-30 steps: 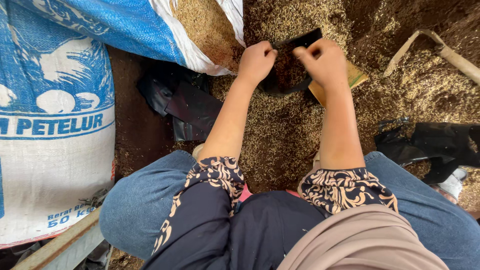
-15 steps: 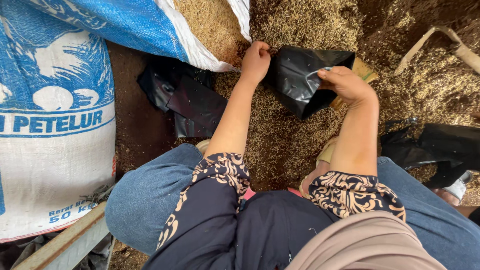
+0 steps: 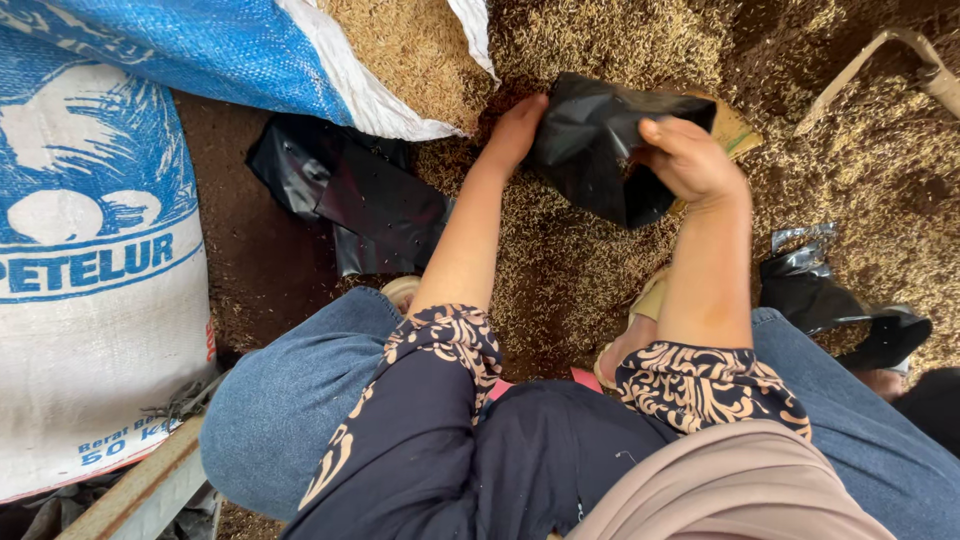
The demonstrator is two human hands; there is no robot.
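Two bare hands on one black plastic bag, at about 12 o'clock in the view, over the husk-covered ground. Right hand pinches the bag's right edge, fingers curled shut on the film, thumb on top. Left hand grips the bag's left edge; fingertips hidden behind the plastic, so closed on it but exact finger spread can't be told. Bag hangs crumpled between both hands, lifted off the husks, mouth direction unclear.

Blue-and-white woven sack fills 9 o'clock, lying on its side; its open top at 11 o'clock shows a heap of rice husk spilling toward the left hand, just beside it. Flat black plastic bags lie on bare dirt at 10 o'clock, near the left forearm, not touching. Another crumpled black bag at 3 o'clock, beside the right knee. Tan flat object, partly hidden behind the held bag, at 1 o'clock; kind unclear. Pale curved handle at 2 o'clock, well apart from the hands. Person squats, blue jeans at 6 to 7 o'clock, dark patterned sleeves.
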